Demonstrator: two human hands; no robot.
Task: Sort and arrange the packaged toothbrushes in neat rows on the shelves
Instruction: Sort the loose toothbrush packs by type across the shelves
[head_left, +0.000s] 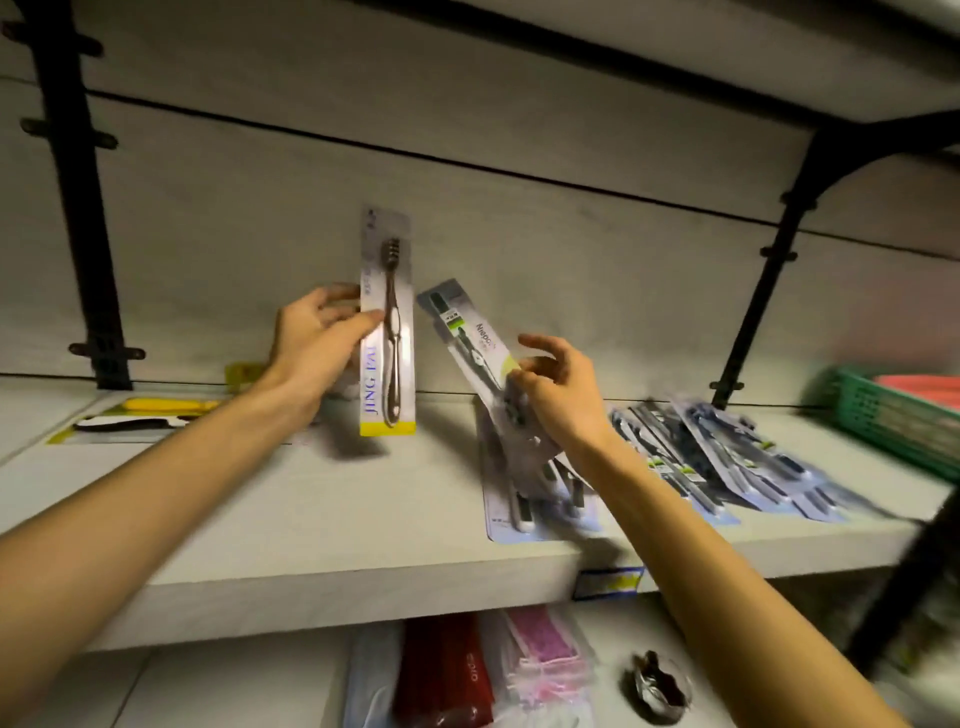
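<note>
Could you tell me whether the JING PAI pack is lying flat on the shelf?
No, the JING PAI pack stands upright, bottom edge on the shelf, steadied by the left hand.

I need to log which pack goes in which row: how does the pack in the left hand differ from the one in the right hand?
The left hand holds the JING PAI pack upright, its bottom edge on the shelf; the right hand holds the Niepo pack tilted, top leaning left. The JING PAI pack has a yellow bottom strip and a silvery brush; the Niepo pack is bluish with a dark brush. Both are single-toothbrush cards.
</note>
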